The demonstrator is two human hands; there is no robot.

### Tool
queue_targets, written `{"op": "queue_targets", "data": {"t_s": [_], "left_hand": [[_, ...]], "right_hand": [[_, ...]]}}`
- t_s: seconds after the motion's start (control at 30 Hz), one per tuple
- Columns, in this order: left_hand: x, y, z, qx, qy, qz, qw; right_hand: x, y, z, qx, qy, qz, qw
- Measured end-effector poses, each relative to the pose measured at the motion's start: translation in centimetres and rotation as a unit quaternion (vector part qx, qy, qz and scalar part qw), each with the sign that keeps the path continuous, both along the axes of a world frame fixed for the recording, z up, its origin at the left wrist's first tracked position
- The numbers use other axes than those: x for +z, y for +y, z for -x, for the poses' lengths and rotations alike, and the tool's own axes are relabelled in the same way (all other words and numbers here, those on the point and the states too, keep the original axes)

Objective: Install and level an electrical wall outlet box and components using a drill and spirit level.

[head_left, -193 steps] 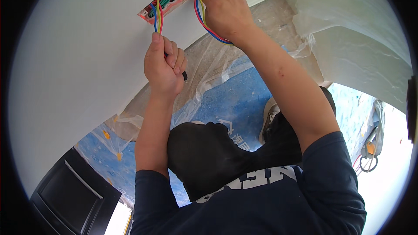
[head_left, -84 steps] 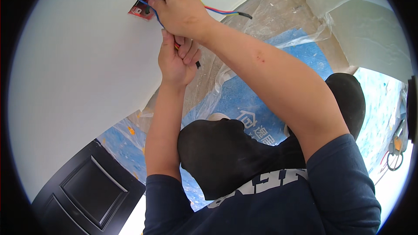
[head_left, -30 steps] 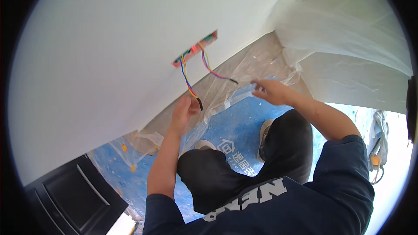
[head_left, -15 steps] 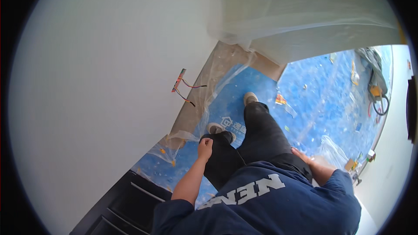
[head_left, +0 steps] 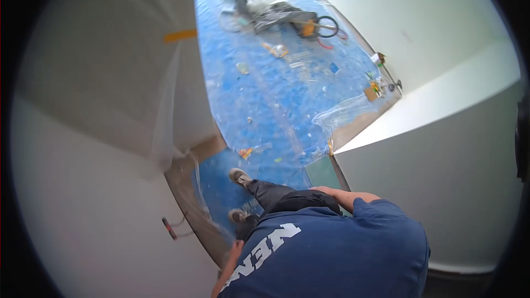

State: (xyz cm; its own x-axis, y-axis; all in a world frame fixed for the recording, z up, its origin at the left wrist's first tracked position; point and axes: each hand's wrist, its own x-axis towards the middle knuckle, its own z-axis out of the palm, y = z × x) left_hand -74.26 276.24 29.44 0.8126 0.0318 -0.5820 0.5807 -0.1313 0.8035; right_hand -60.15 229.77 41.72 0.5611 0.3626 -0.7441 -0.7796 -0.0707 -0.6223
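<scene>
Wall box [head_left: 169,228] with loose wires low on white wall, left of person, just above floor edge. Left hand [head_left: 237,246] hangs beside hip, empty, apart from box; fingers hidden, spread or curled cannot tell. Right forearm [head_left: 345,196] bent across waist, right hand out of sight behind dark trousers. Blue floor sheet [head_left: 276,105] ahead, tool pile [head_left: 287,16] at far end.

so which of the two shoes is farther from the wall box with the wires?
The upper shoe, stepped forward onto the blue floor covering. The other shoe sits lower in the picture, closer to the wall box and its dangling wires.
</scene>
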Motion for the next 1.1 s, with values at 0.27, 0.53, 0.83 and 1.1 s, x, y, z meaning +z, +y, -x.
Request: {"op": "queue_targets", "data": {"t_s": [0.27, 0.53, 0.83, 1.1], "left_hand": [[-3.1, 0.3, -8.5, -0.149, -0.204, -0.005, 0.968], [-2.6, -3.7, -21.7, -0.237, -0.376, 0.015, 0.896], [-3.3, -21.3, -36.9, -0.310, -0.487, 0.094, 0.811], [-7.4, -38.4, -53.1, -0.439, -0.490, 0.069, 0.750]], "right_hand": [[7.9, -5.6, -1.8, 0.026, 0.056, 0.212, 0.975], [2.6, -20.7, -8.0, -0.033, -0.096, 0.260, 0.960], [2.6, -37.5, -21.3, -0.069, -0.196, 0.366, 0.907], [5.2, -51.6, -33.7, -0.197, -0.236, 0.392, 0.867]]}}
